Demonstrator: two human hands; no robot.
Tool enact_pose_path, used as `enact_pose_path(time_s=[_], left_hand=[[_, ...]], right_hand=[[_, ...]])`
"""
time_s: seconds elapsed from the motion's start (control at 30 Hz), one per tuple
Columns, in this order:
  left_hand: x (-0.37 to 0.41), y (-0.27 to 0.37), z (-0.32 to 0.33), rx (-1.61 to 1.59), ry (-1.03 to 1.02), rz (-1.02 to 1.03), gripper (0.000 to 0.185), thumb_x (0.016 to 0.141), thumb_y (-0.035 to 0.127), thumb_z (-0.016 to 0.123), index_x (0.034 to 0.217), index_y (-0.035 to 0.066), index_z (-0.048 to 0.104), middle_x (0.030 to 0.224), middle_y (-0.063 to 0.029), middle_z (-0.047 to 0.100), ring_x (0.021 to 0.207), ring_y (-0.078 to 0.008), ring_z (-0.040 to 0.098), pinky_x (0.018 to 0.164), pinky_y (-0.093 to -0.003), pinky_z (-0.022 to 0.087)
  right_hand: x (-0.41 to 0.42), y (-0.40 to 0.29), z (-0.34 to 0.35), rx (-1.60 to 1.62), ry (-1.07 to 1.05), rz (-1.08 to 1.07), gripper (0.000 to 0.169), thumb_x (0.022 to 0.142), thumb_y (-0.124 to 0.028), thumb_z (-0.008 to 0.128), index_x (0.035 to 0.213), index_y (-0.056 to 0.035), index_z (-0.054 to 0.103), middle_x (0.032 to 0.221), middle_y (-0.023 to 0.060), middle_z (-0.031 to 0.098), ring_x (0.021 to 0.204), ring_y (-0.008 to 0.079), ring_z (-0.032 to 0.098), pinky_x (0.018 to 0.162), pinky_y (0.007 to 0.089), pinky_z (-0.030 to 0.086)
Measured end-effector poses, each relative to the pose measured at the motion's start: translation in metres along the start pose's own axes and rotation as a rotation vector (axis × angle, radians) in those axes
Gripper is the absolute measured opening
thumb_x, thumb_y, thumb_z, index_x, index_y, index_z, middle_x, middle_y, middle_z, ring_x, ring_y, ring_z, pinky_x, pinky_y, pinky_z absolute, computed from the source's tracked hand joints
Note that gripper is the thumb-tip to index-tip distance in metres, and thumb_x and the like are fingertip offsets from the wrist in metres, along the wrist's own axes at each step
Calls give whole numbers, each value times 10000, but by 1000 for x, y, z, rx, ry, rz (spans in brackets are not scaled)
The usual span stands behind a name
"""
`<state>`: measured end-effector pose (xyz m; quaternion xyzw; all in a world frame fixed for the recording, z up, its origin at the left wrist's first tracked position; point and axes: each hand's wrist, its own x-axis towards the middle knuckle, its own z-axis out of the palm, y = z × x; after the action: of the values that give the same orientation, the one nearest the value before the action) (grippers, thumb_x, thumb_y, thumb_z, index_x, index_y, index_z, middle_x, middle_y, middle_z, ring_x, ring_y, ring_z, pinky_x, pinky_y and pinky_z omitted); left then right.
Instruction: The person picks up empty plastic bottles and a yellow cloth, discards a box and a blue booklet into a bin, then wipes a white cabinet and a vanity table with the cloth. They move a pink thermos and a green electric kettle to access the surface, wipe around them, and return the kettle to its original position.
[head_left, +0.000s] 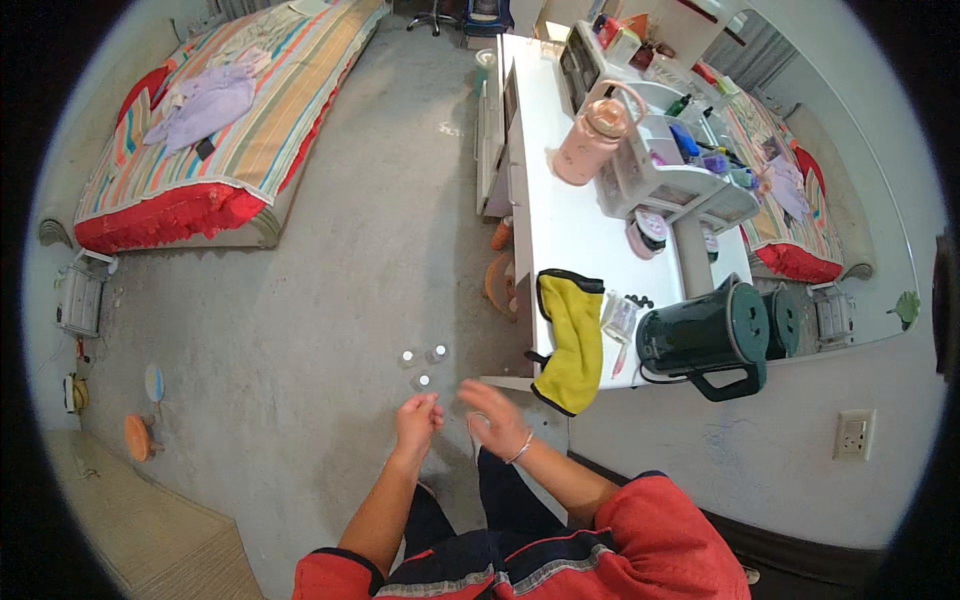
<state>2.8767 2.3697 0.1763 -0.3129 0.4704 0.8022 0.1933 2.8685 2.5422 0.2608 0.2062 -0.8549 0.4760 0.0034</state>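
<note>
My left hand (418, 425) is held over the floor with its fingers curled and thumb against them; whether anything small sits between them cannot be seen. To its right, my right hand (496, 424) has fingers apart and holds nothing visible, with a bracelet (520, 448) around the wrist. Just beyond my hands, three small clear containers with white tops stand close together on the grey floor: one at the left (407, 357), one at the right (439, 352), and one nearest me (424, 382).
Right of me, a white dressing table (559, 232) bears a yellow-green cloth item with black trim (574, 341), a dark green electric kettle (697, 330), a pink bottle (589, 146) and a cosmetics organizer (660, 169). A bed (292, 97) stands far left; an orange stool (138, 438) is nearer.
</note>
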Motion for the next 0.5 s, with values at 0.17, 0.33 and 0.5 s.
enact_pose_path(time_s=[0.17,0.33,0.5], left_hand=[[-8,6,87,331,-92,268,195,879,205,564,855,15,600,634,-40,575,558,-134,545,528,-266,448],[-6,-15,143,599,-47,591,187,858,195,581,864,11,620,781,-65,619,733,-152,566,682,-281,446],[-22,-6,166,608,0,584,196,843,166,587,973,19,602,965,-85,589,881,-178,563,750,-299,452]], right_hand=[[18,27,-99,-310,267,81,403,755,-107,618,1148,-55,546,1248,185,480,1134,362,463,957,409,369],[18,71,-124,-737,-24,290,679,780,-407,592,1357,-137,355,1424,225,221,1277,428,233,1053,505,162],[57,101,-108,-808,-18,452,719,821,-500,486,1418,-186,238,1451,205,173,1311,427,167,1063,519,107]])
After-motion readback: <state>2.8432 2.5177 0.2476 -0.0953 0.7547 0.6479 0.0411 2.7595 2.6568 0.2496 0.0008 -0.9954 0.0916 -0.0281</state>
